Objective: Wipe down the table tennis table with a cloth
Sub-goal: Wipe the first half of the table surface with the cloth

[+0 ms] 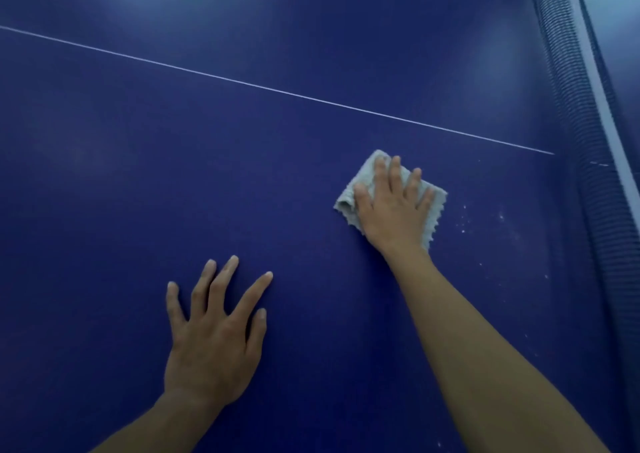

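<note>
Presently a folded grey cloth (391, 193) is pressed flat against the blue table tennis table (242, 182) by the right hand (393, 206), just near of the thin white centre line (277, 91) and left of the net (568, 106). The fingers (394, 172) of that hand are laid out flat and slightly spread over the cloth, probably so that pressure is shared across its whole face; nothing is pinched. The left hand (216, 328) is planted palm-down on the bare surface nearer and to the left, fingers widely splayed, apparently as a brace while the far reach is made. White specks (485, 224) are scattered on the table just right of the cloth, so that patch is judged not yet wiped. Much of the cloth is covered by the hand, and its folds cannot be counted. The table's edges are cut off by the frame, and the net is seen only partly at the right.
</note>
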